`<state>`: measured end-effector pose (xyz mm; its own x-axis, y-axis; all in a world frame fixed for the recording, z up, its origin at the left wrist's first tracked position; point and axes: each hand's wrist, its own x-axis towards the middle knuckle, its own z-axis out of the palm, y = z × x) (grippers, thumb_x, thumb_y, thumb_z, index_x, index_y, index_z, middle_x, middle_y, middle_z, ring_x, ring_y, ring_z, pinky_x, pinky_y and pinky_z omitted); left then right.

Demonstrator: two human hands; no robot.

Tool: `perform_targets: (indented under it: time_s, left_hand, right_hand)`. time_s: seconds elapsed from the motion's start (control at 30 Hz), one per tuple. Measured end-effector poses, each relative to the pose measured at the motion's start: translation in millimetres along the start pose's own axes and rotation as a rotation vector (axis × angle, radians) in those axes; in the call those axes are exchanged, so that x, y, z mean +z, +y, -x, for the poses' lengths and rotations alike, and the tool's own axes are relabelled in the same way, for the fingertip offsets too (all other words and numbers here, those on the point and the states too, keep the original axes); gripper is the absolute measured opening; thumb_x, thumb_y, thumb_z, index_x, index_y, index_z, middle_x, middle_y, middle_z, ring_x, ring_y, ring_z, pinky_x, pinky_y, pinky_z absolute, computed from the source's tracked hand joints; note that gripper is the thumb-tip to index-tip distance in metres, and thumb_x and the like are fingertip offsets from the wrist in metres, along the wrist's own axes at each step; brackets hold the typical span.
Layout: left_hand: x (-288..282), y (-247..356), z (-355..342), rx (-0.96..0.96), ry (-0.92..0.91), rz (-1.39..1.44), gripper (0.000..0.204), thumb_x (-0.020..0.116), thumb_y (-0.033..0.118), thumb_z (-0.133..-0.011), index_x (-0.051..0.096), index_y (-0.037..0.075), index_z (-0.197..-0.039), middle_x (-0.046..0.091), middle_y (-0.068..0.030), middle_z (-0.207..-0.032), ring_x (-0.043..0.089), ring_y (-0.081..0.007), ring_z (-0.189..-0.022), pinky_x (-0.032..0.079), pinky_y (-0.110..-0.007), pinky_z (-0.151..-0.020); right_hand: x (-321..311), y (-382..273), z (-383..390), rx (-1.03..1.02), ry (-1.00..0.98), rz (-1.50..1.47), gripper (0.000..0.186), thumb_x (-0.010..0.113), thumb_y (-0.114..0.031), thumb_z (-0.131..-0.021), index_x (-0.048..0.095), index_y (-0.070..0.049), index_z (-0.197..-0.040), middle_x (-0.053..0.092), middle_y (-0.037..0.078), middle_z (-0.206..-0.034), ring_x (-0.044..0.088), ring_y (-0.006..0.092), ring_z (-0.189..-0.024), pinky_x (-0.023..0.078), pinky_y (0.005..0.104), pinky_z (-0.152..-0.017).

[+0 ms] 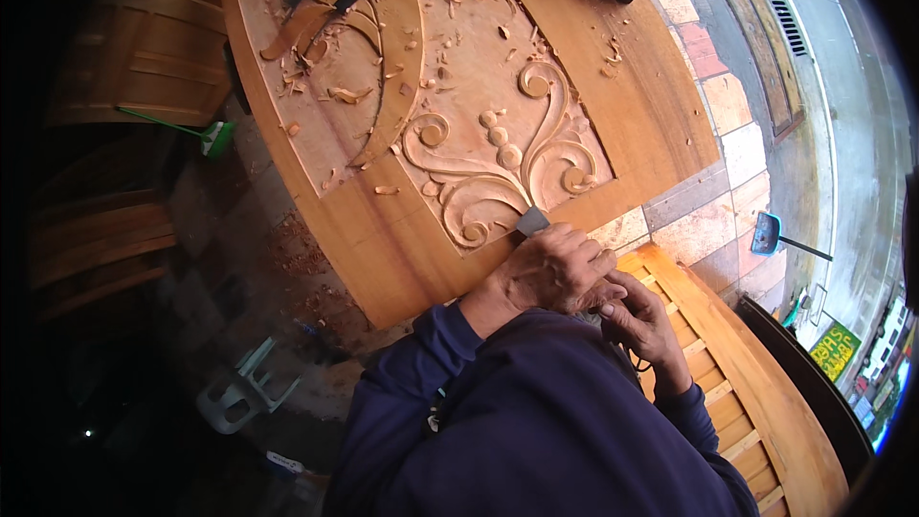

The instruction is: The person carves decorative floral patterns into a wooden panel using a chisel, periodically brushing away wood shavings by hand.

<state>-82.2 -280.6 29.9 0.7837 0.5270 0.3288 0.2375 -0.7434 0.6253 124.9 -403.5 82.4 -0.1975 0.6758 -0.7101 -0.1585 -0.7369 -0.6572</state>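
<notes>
A grey blade (532, 221) is gripped in the curled left hand (560, 268) at the near border of the carved panel (464, 129), its long axis slanted up-left; the half-closed right hand's (643, 318) hold cannot be told.

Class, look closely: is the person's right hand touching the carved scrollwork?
Apart. The head view shows a plain wood border and a strip of tiled floor between the right hand and the carved scrollwork.
</notes>
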Motion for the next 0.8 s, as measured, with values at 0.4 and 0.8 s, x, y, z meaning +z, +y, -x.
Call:
perform_targets:
  time_s: [0.4, 0.8]
  left_hand:
    - [10.4, 20.4, -27.0, -0.349, 0.497, -0.298, 0.043, 0.06, 0.049, -0.105, 0.07, 0.007, -0.102, 0.065, -0.0092, -0.084, 0.065, -0.0279, -0.072, 0.05, -0.04, -0.066]
    - [-78.7, -86.4, -16.6, -0.708, 1.269, 0.325, 0.061, 0.035, 0.05, -0.116, 0.042, 0.004, -0.155, 0.059, -0.0173, -0.142, 0.064, -0.0264, -0.12, 0.05, -0.039, -0.104]
  right_hand:
    - [-60.3, -41.8, -48.0, -0.358, -0.173, -0.085, 0.122, 0.097, -0.065, -0.063, 0.045, 0.0, -0.151, 0.059, 0.016, -0.14, 0.063, 0.0284, -0.128, 0.051, 0.0436, -0.109]
    - [110.9, -178.2, -238.3, -0.688, -0.488, 0.009, 0.046, 0.056, -0.04, -0.111, 0.044, -0.006, -0.14, 0.071, 0.017, -0.103, 0.069, 0.0203, -0.067, 0.057, 0.0299, -0.06]
